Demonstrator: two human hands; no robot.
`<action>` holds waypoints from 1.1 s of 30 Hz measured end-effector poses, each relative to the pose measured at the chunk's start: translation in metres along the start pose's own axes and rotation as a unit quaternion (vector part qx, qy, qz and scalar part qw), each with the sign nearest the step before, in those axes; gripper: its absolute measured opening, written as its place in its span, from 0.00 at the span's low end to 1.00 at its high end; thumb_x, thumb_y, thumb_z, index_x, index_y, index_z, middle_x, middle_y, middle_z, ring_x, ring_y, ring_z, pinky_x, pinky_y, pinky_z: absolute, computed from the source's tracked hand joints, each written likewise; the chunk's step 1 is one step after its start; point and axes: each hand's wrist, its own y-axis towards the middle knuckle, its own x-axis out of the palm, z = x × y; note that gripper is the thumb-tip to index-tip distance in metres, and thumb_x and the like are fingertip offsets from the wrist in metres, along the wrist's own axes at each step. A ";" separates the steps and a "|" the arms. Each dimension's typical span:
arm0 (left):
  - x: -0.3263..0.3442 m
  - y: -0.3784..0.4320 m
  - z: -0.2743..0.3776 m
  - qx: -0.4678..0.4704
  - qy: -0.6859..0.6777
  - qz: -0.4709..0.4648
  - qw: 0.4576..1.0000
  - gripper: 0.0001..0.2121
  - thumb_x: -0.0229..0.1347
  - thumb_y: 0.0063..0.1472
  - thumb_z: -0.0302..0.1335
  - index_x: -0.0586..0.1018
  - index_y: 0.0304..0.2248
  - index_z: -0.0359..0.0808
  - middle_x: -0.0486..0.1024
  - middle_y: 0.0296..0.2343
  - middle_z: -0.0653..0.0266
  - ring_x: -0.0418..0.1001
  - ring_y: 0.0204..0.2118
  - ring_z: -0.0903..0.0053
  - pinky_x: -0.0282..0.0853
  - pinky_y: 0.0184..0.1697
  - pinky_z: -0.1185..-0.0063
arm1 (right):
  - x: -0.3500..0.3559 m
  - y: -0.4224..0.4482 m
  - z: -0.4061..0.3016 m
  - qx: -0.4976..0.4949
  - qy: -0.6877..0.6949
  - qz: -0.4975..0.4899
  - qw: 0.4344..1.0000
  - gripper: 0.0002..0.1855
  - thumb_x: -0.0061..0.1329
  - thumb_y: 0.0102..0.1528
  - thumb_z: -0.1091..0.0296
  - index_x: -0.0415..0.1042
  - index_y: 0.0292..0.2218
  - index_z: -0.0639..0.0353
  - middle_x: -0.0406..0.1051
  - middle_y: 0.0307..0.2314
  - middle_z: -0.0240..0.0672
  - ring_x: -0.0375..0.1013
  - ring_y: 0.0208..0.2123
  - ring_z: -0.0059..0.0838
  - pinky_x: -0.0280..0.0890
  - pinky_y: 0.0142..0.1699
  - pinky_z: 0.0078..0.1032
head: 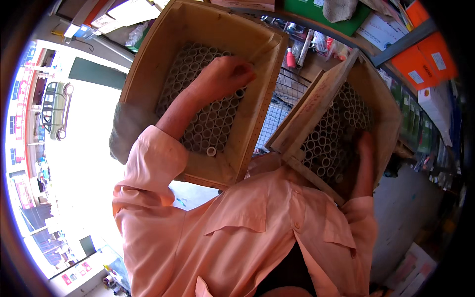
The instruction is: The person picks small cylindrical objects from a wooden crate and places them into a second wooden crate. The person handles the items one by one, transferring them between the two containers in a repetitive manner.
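Observation:
A wooden box [207,22] lies before me on the left, its floor packed with upright, open-ended round tubes [207,128]. My left hand [228,74] is over these tubes near the box's right wall, fingers curled; whether they hold anything is hidden. One tube with a whiter rim [211,151] stands out by the near wall. To the right is a second wooden box [384,107], tilted in view, holding similar tubes [326,130]. My right hand [365,143] reaches into it along its right side. Its fingers are in shadow and blurred, so their grip cannot be made out.
A wire mesh rack [276,111] shows between the boxes. Behind are shelves with a pink bottle [291,58], orange boxes [425,61] and a grey cloth [339,9]. A dark cloth [130,130] hangs at the left box's outer side. A green vehicle [55,111] stands outside.

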 end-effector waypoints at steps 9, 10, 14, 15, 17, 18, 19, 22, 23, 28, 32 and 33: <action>-0.008 0.004 0.009 -0.004 -0.020 0.032 0.999 0.08 0.55 0.55 0.28 0.76 0.33 0.33 0.77 0.25 0.63 0.74 0.29 0.82 0.70 0.33 0.82 | -0.027 0.000 0.000 0.023 0.136 -0.010 0.990 0.14 0.44 0.53 0.68 0.71 0.40 0.63 0.73 0.28 0.42 0.73 0.26 0.28 0.66 0.30 0.27; -0.008 0.004 0.010 -0.007 -0.039 0.031 0.999 0.08 0.55 0.56 0.28 0.77 0.33 0.33 0.76 0.25 0.64 0.73 0.29 0.83 0.69 0.33 0.82 | -0.028 0.001 0.001 0.043 0.215 -0.014 0.976 0.14 0.43 0.54 0.69 0.70 0.41 0.63 0.73 0.29 0.40 0.72 0.26 0.26 0.66 0.29 0.25; -0.007 0.003 0.006 -0.001 -0.093 0.027 0.995 0.08 0.55 0.56 0.28 0.76 0.33 0.33 0.76 0.26 0.67 0.73 0.30 0.86 0.69 0.33 0.84 | -0.059 -0.005 -0.049 0.041 0.437 0.013 0.899 0.15 0.38 0.57 0.74 0.68 0.45 0.61 0.72 0.32 0.33 0.72 0.28 0.20 0.65 0.28 0.17; -0.005 0.004 0.005 0.009 -0.103 0.025 0.994 0.07 0.55 0.56 0.27 0.76 0.34 0.33 0.76 0.26 0.67 0.72 0.30 0.86 0.69 0.33 0.84 | -0.077 -0.011 -0.073 0.024 0.470 0.033 0.882 0.15 0.37 0.57 0.75 0.67 0.46 0.60 0.72 0.33 0.31 0.71 0.28 0.19 0.65 0.28 0.16; -0.005 0.003 0.016 0.001 -0.126 0.000 0.992 0.08 0.55 0.56 0.27 0.76 0.36 0.33 0.75 0.26 0.69 0.72 0.31 0.87 0.68 0.34 0.85 | -0.118 -0.027 -0.124 0.007 0.481 0.042 0.876 0.15 0.39 0.57 0.77 0.67 0.46 0.61 0.72 0.33 0.31 0.71 0.30 0.17 0.66 0.30 0.15; -0.004 0.001 0.021 -0.003 -0.137 -0.012 0.990 0.09 0.55 0.56 0.27 0.75 0.37 0.34 0.74 0.26 0.70 0.71 0.31 0.87 0.68 0.34 0.85 | -0.134 -0.034 -0.151 -0.026 0.496 0.055 0.866 0.14 0.39 0.57 0.77 0.67 0.46 0.62 0.72 0.33 0.31 0.71 0.29 0.17 0.66 0.30 0.14; -0.003 0.000 0.025 -0.001 -0.159 -0.014 0.987 0.10 0.56 0.56 0.27 0.74 0.38 0.34 0.74 0.26 0.70 0.71 0.31 0.87 0.68 0.35 0.85 | -0.144 -0.041 -0.174 -0.057 0.511 0.071 0.855 0.14 0.40 0.57 0.77 0.67 0.46 0.62 0.72 0.33 0.31 0.71 0.29 0.17 0.66 0.31 0.14; 0.002 -0.001 0.034 0.008 -0.223 -0.025 0.974 0.15 0.57 0.55 0.27 0.72 0.43 0.36 0.73 0.28 0.71 0.69 0.31 0.88 0.67 0.35 0.85 | -0.155 -0.057 -0.232 -0.140 0.562 0.072 0.812 0.13 0.44 0.55 0.80 0.69 0.43 0.64 0.71 0.31 0.28 0.68 0.30 0.14 0.64 0.35 0.14; 0.006 0.000 0.037 0.014 -0.245 -0.034 0.969 0.17 0.57 0.55 0.28 0.71 0.44 0.37 0.72 0.29 0.71 0.69 0.30 0.88 0.67 0.35 0.86 | -0.156 -0.064 -0.249 -0.160 0.573 0.068 0.801 0.12 0.44 0.55 0.80 0.69 0.42 0.64 0.70 0.31 0.27 0.67 0.30 0.13 0.64 0.36 0.14; 0.011 -0.008 0.058 0.022 -0.230 -0.076 0.970 0.22 0.59 0.54 0.29 0.70 0.49 0.41 0.71 0.34 0.71 0.67 0.29 0.88 0.66 0.34 0.85 | -0.127 -0.077 -0.287 -0.224 0.566 0.027 0.793 0.12 0.46 0.53 0.81 0.69 0.41 0.66 0.70 0.30 0.27 0.67 0.33 0.13 0.63 0.38 0.15; 0.021 -0.009 0.055 0.039 -0.217 -0.104 0.970 0.20 0.60 0.52 0.27 0.73 0.46 0.40 0.72 0.35 0.70 0.66 0.30 0.87 0.66 0.33 0.84 | -0.109 -0.080 -0.289 -0.225 0.555 -0.032 0.800 0.12 0.47 0.51 0.83 0.69 0.39 0.67 0.72 0.32 0.33 0.69 0.35 0.17 0.64 0.40 0.18; 0.024 -0.010 0.054 0.052 -0.215 -0.101 0.970 0.20 0.60 0.52 0.27 0.73 0.45 0.39 0.72 0.35 0.70 0.66 0.30 0.87 0.66 0.33 0.83 | -0.108 -0.081 -0.288 -0.236 0.536 -0.022 0.810 0.12 0.47 0.50 0.83 0.69 0.39 0.67 0.72 0.31 0.35 0.70 0.34 0.18 0.64 0.40 0.18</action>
